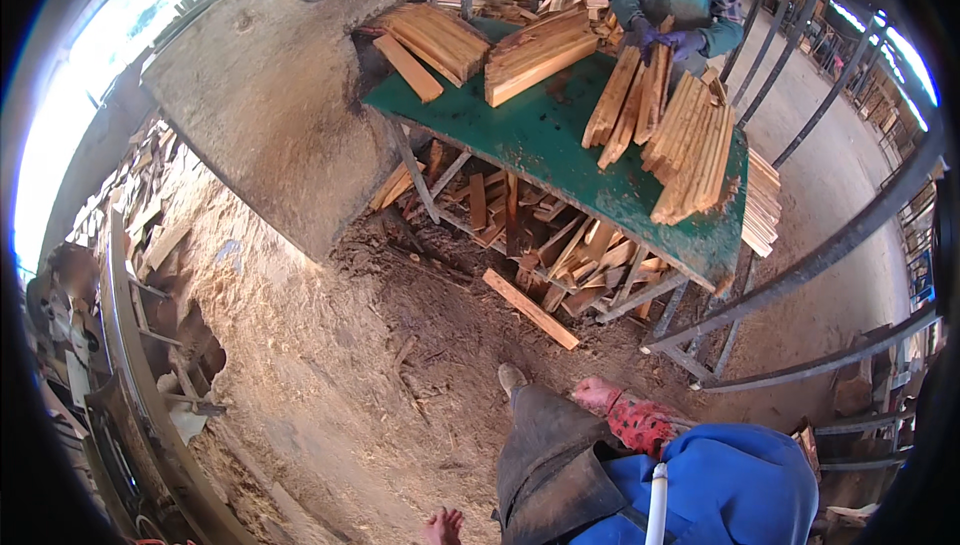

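My left hand [443, 527] hangs low at the bottom edge, fingers apart and nothing in them. My right hand [597, 395], below a red dark-spotted sleeve [642, 424], is loosely curled in front of my dark apron [550, 460]; no object shows in it. Neither hand touches any wood. Ahead, a single board [530, 308] lies on the ground by a green-topped table [545, 125]. On that table rest stacked wooden slats [540, 57], another stack [435, 37] at the left with a loose board [408, 69], and fanned slats [692, 150] at the right.
Across the table, a co-worker's gloved hands [668, 42] hold slats. A large dusty panel [270, 95] stands left. Offcuts [600, 260] are heaped under the table. Curved metal rails [815, 280] run along the right. Sawdust covers the ground [330, 385].
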`<state>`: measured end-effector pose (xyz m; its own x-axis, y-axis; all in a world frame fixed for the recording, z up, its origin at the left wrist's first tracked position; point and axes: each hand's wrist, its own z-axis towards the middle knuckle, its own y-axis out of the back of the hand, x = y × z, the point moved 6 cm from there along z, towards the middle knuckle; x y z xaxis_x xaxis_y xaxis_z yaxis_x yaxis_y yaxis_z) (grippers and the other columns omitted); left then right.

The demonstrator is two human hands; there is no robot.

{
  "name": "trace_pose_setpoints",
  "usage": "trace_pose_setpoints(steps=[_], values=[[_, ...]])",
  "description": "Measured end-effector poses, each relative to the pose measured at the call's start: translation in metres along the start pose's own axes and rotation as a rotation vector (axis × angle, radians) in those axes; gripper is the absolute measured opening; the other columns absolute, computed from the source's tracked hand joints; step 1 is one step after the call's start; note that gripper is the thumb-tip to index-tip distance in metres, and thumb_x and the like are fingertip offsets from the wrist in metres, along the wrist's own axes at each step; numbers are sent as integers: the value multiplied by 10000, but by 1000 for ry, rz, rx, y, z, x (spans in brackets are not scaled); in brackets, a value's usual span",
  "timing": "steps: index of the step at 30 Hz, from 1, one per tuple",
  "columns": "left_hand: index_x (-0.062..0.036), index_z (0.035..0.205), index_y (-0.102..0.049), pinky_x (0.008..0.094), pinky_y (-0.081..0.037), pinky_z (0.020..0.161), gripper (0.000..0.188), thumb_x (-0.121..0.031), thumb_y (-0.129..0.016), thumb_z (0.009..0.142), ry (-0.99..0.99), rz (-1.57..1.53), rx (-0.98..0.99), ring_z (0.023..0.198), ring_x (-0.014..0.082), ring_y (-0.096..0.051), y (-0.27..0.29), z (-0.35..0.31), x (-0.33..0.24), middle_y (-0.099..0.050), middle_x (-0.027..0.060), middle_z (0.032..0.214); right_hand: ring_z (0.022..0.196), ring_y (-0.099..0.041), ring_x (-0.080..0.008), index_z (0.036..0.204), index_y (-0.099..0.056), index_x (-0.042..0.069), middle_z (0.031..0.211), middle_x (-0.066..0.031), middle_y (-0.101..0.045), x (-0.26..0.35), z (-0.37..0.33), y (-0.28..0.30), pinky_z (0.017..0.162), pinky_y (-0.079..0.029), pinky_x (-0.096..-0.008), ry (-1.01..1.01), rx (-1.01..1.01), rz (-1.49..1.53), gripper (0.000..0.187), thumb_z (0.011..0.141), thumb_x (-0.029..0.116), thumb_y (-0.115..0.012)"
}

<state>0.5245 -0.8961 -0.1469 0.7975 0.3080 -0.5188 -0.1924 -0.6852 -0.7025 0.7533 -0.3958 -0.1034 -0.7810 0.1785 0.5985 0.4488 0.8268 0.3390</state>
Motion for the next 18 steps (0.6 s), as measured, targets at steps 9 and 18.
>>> trace_pose_setpoints(steps=[9, 18], values=[[30, 1244, -457, 446, -432, 928, 529, -348, -603, 904, 439, 563, -550, 1082, 367, -527, -103, 51, -8, -493, 266, 1232, 836, -683, -217, 1010, -690, 38, 867, -103, -712, 220, 72, 61, 754, -532, -337, 251, -142, -296, 371, 831, 363, -682], [19, 1150, -469, 450, -499, 800, 412, -274, -618, 901, 449, 577, -523, 922, 345, -588, -119, 154, -69, -559, 250, 1073, 875, -671, -215, 1046, -680, 68, 930, -98, -708, 291, 133, 42, 781, -524, -344, 330, -118, -138, 400, 823, 401, -685]])
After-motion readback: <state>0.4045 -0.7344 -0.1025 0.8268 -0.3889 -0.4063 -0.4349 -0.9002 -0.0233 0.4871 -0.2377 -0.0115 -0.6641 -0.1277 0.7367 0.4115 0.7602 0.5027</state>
